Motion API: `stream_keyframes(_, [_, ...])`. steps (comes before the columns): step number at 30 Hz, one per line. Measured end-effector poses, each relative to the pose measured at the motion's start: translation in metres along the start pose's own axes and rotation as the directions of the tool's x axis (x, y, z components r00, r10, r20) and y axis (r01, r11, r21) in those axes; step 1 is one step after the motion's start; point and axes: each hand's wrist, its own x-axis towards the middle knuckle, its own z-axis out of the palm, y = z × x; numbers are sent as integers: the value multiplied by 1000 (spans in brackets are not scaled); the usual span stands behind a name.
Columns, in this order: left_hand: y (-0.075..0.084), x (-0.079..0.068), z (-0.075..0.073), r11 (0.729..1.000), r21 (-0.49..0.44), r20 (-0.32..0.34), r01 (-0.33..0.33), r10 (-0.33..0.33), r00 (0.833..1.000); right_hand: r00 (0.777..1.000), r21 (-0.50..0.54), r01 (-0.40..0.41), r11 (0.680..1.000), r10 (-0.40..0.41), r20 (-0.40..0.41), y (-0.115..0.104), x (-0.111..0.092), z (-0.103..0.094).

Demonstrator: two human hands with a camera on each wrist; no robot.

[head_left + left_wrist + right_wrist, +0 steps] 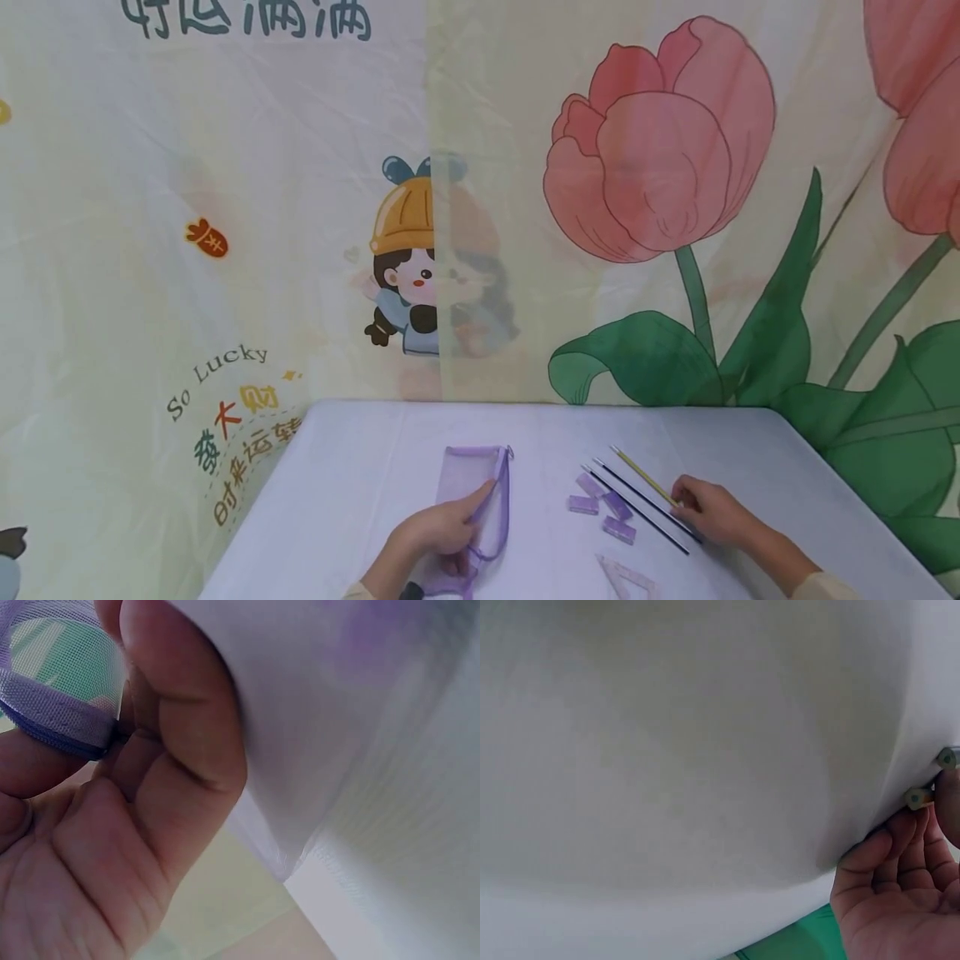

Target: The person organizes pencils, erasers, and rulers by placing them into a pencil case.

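Observation:
My left hand point(442, 529) holds a purple mesh zip pouch point(461, 475) lying on the white table. In the left wrist view its blue-purple zipper edge point(64, 733) passes between the thumb and curled fingers. At the right, my right hand point(712, 510) pinches the near end of a yellow pencil point(642, 472), whose tip points away to the left. The pencil's blunt end point(919, 798) shows between thumb and fingers in the right wrist view. Two dark pencils point(649, 502) lie side by side just left of the yellow one.
Several small purple erasers point(618, 530) lie between the pouch and the pencils. Nearer the front is a clear triangle ruler point(609, 573), cut off by the frame's lower edge. A printed cloth with tulips point(660, 167) hangs behind the table point(360, 450).

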Motion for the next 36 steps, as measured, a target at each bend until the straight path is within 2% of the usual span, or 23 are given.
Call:
stream_keyframes(6, [3,-2,1,1000,-20,1,-2,2,1000,999,3,39,999,-39,31,-7,-3,-7])
stream_keyframes(15, [5,-1,-3,1000,-20,6,0,0,1000,994,-24,97,995,-95,57,-12,3,-8])
stream_keyframes(22, [6,0,-1,1000,18,2,22,-22,1000,994,-32,101,994,-99,55,-11,-2,-9])
stream_keyframes(31, [9,-1,0,1000,-5,2,11,-11,1000,995,-109,97,989,-93,39,-10,-1,-11])
stream_keyframes(36, [10,-2,-1,1000,-10,4,12,-12,1000,994,-117,109,987,-107,29,-11,-3,-13])
